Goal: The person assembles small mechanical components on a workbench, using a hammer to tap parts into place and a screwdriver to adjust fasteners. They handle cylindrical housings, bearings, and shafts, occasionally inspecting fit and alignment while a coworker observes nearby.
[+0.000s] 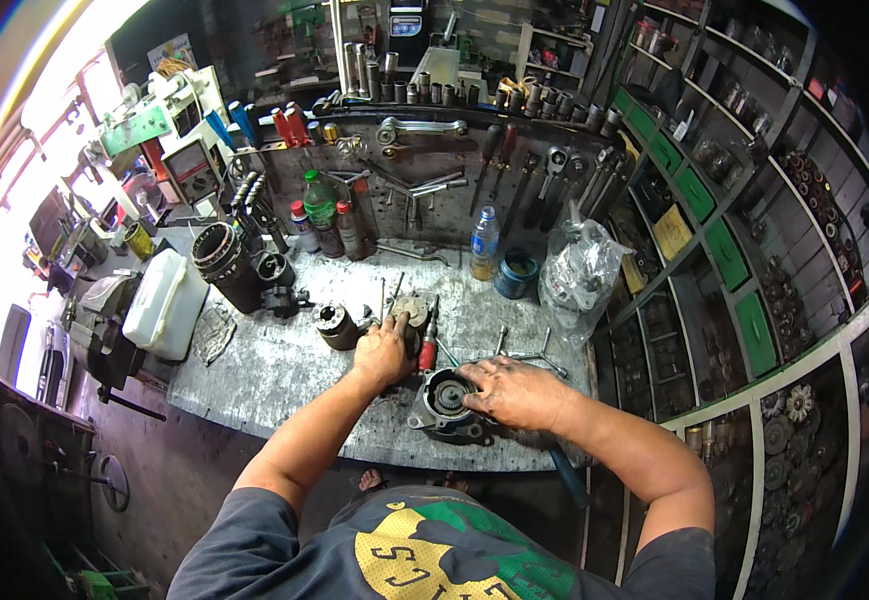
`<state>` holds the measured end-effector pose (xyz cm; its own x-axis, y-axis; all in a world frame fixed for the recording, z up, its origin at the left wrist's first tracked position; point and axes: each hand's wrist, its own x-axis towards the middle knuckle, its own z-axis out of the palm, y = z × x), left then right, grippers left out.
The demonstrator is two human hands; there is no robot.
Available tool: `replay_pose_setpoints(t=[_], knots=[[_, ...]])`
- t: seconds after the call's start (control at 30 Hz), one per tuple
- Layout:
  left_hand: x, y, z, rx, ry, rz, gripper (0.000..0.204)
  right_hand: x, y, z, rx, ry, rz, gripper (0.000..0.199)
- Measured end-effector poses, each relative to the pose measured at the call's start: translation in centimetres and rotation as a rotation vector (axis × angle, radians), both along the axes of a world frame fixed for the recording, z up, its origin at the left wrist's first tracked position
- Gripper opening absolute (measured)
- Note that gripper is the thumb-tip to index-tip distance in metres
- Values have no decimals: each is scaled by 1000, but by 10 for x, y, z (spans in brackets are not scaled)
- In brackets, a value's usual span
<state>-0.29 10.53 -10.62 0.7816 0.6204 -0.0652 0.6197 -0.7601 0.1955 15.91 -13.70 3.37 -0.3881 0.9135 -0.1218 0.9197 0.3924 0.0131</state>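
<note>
My right hand (517, 391) grips the right rim of a round metal housing (420, 421), fingers on its upper edge and thumb near its opening. Inside the housing a ring-shaped bearing (449, 396) shows. Further left, my left hand (383, 352) reaches forward with its fingers stretched out, the tips at a round grey metal plate (413, 305). A red-handled screwdriver (428, 354) lies between my hands. Left of my left hand stands a dark cylindrical motor part (335, 326) with a pale top.
Behind are a bottle with a green cap (321, 208), a clear bottle (485, 245), a blue can (517, 273) and a plastic bag of parts (583, 268). A tall dark cylinder (227, 265) and white container (167, 305) stand left. T-handled tools (545, 352) lie right.
</note>
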Motion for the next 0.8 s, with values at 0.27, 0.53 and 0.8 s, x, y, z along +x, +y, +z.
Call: replay_pose_setpoints(t=[0.27, 0.53, 0.8], knots=[[-32, -15, 12, 21, -31, 60, 115, 39, -9, 1, 18, 457, -206, 38], [-103, -62, 12, -110, -543, 56, 89, 97, 55, -129, -26, 1041, -806, 51], [-135, -106, 13, -206, -492, 120, 85, 74, 125, -195, 99, 632, -729, 54]])
